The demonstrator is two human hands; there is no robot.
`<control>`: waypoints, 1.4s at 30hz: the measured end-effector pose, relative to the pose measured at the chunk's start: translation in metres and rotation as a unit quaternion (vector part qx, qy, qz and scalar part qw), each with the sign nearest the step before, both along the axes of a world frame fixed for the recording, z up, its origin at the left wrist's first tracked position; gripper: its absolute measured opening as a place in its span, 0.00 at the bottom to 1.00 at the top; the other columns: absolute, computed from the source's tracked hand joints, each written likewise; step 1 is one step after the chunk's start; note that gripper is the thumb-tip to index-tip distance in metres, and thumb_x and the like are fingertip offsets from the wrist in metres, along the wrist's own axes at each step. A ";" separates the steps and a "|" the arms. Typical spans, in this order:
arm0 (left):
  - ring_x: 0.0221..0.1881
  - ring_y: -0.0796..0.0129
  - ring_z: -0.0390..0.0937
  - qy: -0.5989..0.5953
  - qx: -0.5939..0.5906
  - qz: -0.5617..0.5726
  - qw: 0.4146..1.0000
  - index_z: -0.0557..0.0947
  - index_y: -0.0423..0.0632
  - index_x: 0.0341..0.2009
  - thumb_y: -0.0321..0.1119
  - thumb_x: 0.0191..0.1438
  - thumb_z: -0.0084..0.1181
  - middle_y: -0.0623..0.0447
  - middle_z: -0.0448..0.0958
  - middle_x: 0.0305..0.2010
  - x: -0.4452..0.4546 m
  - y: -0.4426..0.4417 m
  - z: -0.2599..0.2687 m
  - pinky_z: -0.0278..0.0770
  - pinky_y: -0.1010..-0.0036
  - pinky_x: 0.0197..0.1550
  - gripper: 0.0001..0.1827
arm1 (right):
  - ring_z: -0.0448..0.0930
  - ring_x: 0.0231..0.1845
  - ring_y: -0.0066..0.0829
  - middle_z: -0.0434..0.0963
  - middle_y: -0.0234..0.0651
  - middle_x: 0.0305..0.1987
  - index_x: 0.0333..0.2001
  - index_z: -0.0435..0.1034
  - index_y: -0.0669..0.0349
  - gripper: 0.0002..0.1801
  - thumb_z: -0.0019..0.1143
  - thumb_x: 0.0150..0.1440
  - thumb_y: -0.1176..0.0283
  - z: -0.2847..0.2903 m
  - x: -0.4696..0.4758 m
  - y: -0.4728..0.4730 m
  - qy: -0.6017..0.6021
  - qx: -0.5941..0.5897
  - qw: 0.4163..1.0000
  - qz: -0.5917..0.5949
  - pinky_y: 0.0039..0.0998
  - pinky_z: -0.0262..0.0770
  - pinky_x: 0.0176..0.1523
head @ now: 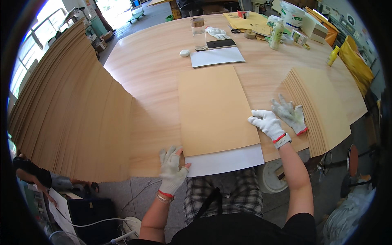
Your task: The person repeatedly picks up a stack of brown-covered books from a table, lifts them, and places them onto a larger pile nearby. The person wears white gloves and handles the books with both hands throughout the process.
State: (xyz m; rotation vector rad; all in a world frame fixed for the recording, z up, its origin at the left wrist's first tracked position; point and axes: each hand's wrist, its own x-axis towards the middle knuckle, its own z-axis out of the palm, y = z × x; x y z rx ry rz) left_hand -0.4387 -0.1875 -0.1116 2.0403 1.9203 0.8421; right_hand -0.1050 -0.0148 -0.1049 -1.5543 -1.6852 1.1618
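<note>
A brown kraft paper sheet or envelope (216, 110) lies flat before me. A white sheet (226, 159) shows beneath its near edge. My left hand (173, 170), in a knit glove with bare thumb and index tips, rests at the near left corner, fingers apart, thumb by the white sheet's edge. At the brown piece's right edge is my right hand (266, 122) in a white knit glove, fingers loosely bent with nothing seen in them. A loose soiled glove (289, 113) lies just right of it, against a fanned stack of brown kraft pieces (321, 107).
A tall kraft stack (82, 116) fills the table's left side. Farther back are a white pad (217, 57), a phone (221, 44), a glass water bottle (199, 35), a plastic bottle (276, 35) and a bucket (291, 16). Another person's arm (38, 183) shows at lower left.
</note>
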 end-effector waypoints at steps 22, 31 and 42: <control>0.64 0.37 0.55 0.010 -0.037 0.036 0.999 0.72 0.40 0.54 0.32 0.42 0.65 0.34 0.66 0.59 -0.002 -0.004 -0.009 0.55 0.56 0.64 0.32 | 0.75 0.30 0.25 0.76 0.35 0.28 0.39 0.72 0.67 0.19 0.61 0.52 0.61 -0.014 0.000 0.006 -0.087 0.074 0.993 0.030 0.28 0.71 0.36; 0.58 0.43 0.65 0.002 0.048 -0.101 0.994 0.66 0.37 0.58 0.35 0.43 0.64 0.34 0.67 0.57 0.001 0.007 0.023 0.62 0.57 0.59 0.37 | 0.78 0.37 0.37 0.79 0.41 0.34 0.34 0.75 0.62 0.14 0.55 0.56 0.61 0.029 -0.005 -0.033 -0.052 0.190 0.978 0.071 0.33 0.72 0.42; 0.62 0.36 0.52 0.034 -0.106 -0.045 0.993 0.65 0.41 0.59 0.37 0.43 0.64 0.34 0.59 0.62 -0.018 0.008 0.000 0.53 0.55 0.64 0.39 | 0.78 0.42 0.24 0.79 0.40 0.43 0.49 0.69 0.70 0.20 0.57 0.54 0.70 -0.010 0.009 -0.038 0.052 0.049 0.997 -0.012 0.25 0.74 0.47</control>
